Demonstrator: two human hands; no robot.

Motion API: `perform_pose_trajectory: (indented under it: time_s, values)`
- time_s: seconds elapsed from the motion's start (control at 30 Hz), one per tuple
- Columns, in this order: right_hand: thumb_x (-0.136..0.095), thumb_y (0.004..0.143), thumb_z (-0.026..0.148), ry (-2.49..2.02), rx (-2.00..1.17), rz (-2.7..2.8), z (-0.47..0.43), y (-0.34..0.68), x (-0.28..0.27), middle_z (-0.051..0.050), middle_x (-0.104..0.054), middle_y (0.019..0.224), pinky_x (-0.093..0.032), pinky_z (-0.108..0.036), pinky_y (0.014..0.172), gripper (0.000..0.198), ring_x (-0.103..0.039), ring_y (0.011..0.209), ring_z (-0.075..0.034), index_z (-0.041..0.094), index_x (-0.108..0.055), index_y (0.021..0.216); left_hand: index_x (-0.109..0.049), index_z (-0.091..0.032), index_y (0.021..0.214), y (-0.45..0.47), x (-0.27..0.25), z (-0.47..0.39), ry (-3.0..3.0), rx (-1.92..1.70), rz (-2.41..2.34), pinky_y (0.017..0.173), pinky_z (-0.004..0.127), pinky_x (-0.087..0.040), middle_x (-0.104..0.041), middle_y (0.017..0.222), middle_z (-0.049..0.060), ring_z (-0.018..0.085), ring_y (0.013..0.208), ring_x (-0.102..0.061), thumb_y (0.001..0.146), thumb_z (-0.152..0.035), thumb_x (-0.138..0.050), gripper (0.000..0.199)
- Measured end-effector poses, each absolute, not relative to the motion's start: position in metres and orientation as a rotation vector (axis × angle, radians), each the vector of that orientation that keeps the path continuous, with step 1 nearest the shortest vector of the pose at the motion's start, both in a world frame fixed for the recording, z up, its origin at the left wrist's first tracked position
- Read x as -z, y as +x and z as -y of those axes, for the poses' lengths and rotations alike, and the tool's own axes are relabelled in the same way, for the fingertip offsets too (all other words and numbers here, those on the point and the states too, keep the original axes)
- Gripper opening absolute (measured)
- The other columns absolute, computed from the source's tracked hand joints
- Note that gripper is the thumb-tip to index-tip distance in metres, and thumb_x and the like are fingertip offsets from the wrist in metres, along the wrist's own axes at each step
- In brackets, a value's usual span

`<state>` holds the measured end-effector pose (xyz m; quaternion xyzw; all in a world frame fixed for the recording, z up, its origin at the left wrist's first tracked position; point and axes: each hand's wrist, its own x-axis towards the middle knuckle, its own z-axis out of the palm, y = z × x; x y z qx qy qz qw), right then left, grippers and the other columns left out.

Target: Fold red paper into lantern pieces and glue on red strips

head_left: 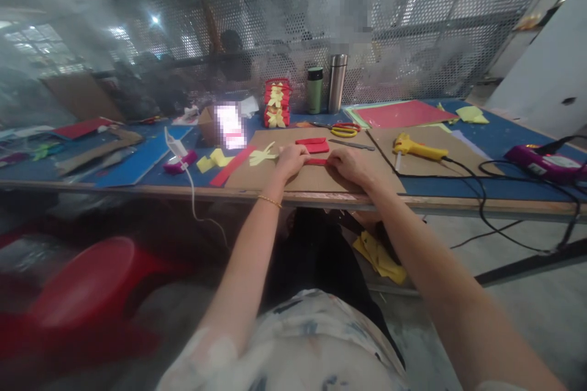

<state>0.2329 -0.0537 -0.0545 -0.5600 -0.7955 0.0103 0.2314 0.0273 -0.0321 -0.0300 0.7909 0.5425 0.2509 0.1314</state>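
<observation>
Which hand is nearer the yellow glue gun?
Right. The right hand rests on the cardboard just left of the yellow glue gun; the left hand lies farther left, beyond the red strip.

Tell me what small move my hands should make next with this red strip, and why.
Probably press the crease flat: both the left hand and right hand pinch the small red strip against the cardboard sheet, near another folded red piece.

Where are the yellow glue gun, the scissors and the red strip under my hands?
yellow glue gun (415,148), head view, on its body.
scissors (345,129), head view, on the handles.
red strip (317,162), head view, on its middle.
</observation>
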Motion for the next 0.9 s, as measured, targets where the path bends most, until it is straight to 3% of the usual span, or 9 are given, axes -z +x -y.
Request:
perform_pose_trajectory:
  time_s: [0.33,0.67,0.9]
  values:
    - [-0.051,0.096,0.019,-1.602,-0.030,2.162,0.056,0.233,0.050,-0.016,-0.081,0.106,-0.043,-0.029,0.076,0.031,-0.070,0.093,-0.024,0.014,-0.081,0.097,-0.077,-0.019,0.080,0.022,0.031,0.032,2.221,-0.771,-1.581,0.109,0.050,-0.039,-0.078,0.092,0.006,0.026,0.096,-0.068,0.090,-0.021,-0.061,0.018]
    - [-0.051,0.099,0.021,-1.635,-0.045,2.179,0.058,0.231,0.047,-0.016,-0.081,0.111,-0.044,-0.029,0.080,0.032,-0.071,0.100,-0.026,0.013,-0.081,0.103,-0.073,-0.017,0.073,0.021,0.037,0.026,2.153,-0.852,-1.550,0.094,0.039,-0.048,-0.073,0.080,0.004,0.021,0.084,-0.065,0.084,-0.016,-0.064,0.014]
    - [-0.050,0.100,0.022,-1.695,-0.035,2.156,0.063,0.231,0.043,-0.017,-0.081,0.112,-0.044,-0.030,0.080,0.033,-0.072,0.101,-0.026,0.013,-0.081,0.105,-0.074,-0.018,0.073,0.020,0.038,0.025,2.112,-0.902,-1.585,0.106,0.048,-0.042,-0.076,0.083,0.004,0.024,0.090,-0.066,0.085,-0.016,-0.065,0.015]
